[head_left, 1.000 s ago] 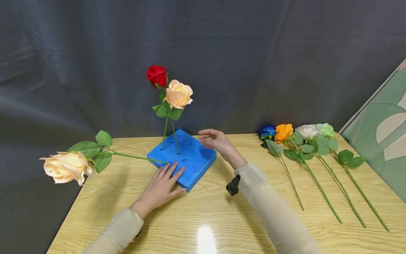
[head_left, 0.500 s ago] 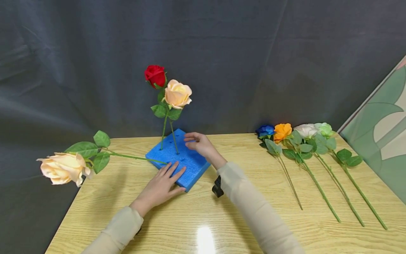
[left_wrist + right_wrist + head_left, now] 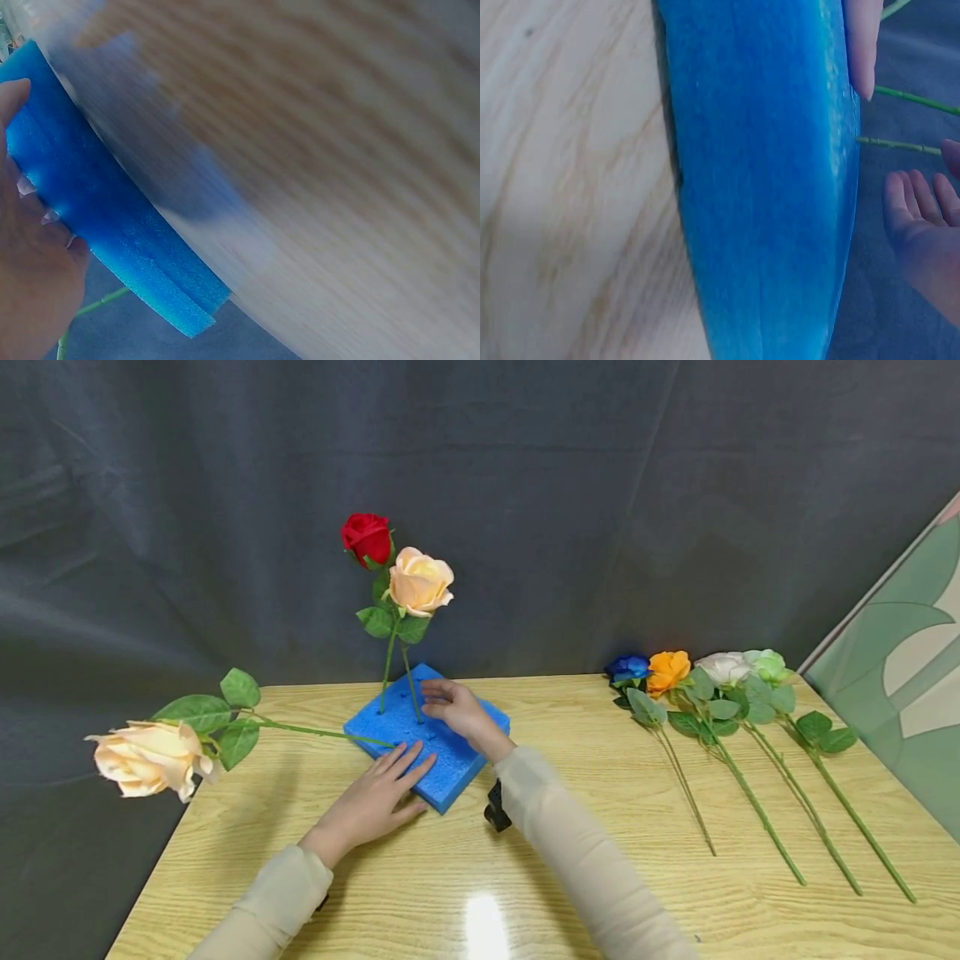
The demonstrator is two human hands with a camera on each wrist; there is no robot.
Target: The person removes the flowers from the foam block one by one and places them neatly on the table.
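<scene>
A blue foam block (image 3: 453,764) with small holes lies on the table. My left hand (image 3: 371,802) rests on its near left part, fingers straight and spread. Beside those fingertips ends the stem of a peach rose (image 3: 150,756) that leans out far to the left. A red rose (image 3: 367,538) and a second peach rose (image 3: 420,582) stand upright in the block. My right hand (image 3: 459,714) hovers above the block, fingers loosely extended, close to the upright peach rose's stem. In the right wrist view, nothing sits between the right hand's fingers (image 3: 922,199).
On the right of the wooden table (image 3: 570,860) lie a blue rose (image 3: 627,668), an orange rose (image 3: 667,673), a white rose (image 3: 723,668) and a pale green rose (image 3: 768,666), stems toward the front. A dark curtain (image 3: 525,510) hangs behind.
My right hand has moved left from the block's right edge to over the block, near the upright stems. The left hand stays on the block, and the roses keep their places.
</scene>
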